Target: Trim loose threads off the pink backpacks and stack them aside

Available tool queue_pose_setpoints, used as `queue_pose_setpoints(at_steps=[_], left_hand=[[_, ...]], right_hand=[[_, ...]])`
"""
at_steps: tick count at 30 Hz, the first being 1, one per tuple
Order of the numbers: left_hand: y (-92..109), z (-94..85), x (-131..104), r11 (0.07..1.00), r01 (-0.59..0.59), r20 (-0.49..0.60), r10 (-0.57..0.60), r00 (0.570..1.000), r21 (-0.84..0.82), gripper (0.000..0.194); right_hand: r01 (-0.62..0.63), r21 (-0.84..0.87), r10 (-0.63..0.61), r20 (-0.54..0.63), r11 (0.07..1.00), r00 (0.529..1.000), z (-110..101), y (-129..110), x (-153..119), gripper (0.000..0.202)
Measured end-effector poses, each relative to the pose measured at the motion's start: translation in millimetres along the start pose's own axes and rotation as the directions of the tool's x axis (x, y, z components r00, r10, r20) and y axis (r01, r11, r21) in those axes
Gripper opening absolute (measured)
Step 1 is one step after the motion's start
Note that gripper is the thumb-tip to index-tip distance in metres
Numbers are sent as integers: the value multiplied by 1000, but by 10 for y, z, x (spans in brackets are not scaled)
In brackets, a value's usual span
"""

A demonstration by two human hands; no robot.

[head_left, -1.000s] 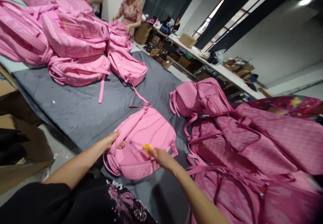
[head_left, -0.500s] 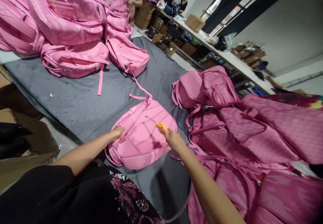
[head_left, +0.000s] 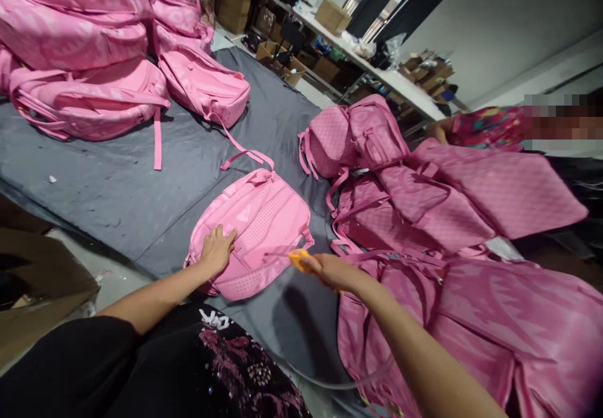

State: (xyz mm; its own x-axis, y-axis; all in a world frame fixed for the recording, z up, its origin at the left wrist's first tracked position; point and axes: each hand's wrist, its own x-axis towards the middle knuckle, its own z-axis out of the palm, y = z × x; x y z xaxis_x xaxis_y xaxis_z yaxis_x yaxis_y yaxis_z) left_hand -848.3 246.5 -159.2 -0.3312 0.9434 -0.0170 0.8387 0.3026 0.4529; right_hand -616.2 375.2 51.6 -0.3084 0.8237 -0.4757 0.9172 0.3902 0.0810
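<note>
With left hand [head_left: 217, 253] spread palm-down on the pink backpack [head_left: 268, 217]; with right hand [head_left: 330, 270] clamped on a yellow tool [head_left: 299, 259] at the bag's lower right edge. Under that bag, on grey cloth [head_left: 117, 198]. To the right, near darker pink backpacks [head_left: 471, 298]. Farther off, toward paler backpacks [head_left: 89, 100]; beyond, toward a white bench [head_left: 400, 85] with a cardboard box [head_left: 333, 16].

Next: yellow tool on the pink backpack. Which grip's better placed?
Right, probably: the right grip holds the yellow tool, pointed toward the pink backpack. The left grip lies spread on the backpack, perhaps steadying it.
</note>
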Motion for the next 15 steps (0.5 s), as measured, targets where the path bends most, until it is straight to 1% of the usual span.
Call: queue_pose_setpoints(at_steps=[2, 3, 4, 5, 6, 7, 8, 9, 10, 11, 12, 13, 14, 15], left_hand=[[44, -61, 1, 999, 36, -24, -36, 999, -17, 50], [97, -102, -39, 999, 27, -53, -28, 998, -22, 49], [172, -138, -107, 1000, -9, -88, 7, 996, -28, 47], [268, -159, -197, 996, -80, -119, 75, 990, -36, 45], [378, -156, -302, 982, -182, -131, 175, 976, -43, 46], [494, -127, -408, 953, -299, -120, 291, 949, -51, 50], [609, -70, -503, 910, -410, -84, 405, 910, -57, 57], [711, 12, -576, 866, -497, -25, 497, 868, -55, 68], [796, 110, -619, 838, -544, 54, 546, 836, -42, 78], [856, 217, -633, 836, -548, 141, 545, 827, -18, 88], [890, 320, -620, 857, -516, 218, 501, 837, 11, 94], [899, 411, -589, 885, -465, 272, 439, 857, 36, 95], [886, 480, -547, 912, -407, 290, 379, 879, 41, 91], [855, 522, -501, 936, -352, 272, 336, 902, 12, 83]], right_hand=[[9, -21, -8, 15, 1000, 1000, 78, 35, -96, 42], [12, -13, -12, 33, 1000, 999, 106, 52, -137, 41], [15, 2, -15, 64, 1000, 998, 126, 67, -174, 43], [16, 14, -18, 92, 1000, 996, 142, 82, -207, 45], [21, 9, -22, 102, 1000, 995, 153, 97, -234, 47], [27, -20, -25, 74, 999, 997, 161, 114, -257, 48], [26, -58, -25, 21, 998, 999, 168, 134, -277, 46], [20, -90, -22, -29, 996, 999, 174, 158, -296, 44], [14, -110, -21, -59, 994, 998, 183, 186, -315, 43], [8, -105, -14, -52, 994, 999, 195, 221, -336, 44], [-6, -76, 5, -11, 997, 1000, 212, 261, -360, 47], [-26, -39, 27, 37, 999, 999, 235, 308, -388, 51], [-41, -17, 42, 42, 999, 998, 266, 361, -422, 54], [-52, -9, 52, -1, 999, 999, 305, 416, -463, 54]])
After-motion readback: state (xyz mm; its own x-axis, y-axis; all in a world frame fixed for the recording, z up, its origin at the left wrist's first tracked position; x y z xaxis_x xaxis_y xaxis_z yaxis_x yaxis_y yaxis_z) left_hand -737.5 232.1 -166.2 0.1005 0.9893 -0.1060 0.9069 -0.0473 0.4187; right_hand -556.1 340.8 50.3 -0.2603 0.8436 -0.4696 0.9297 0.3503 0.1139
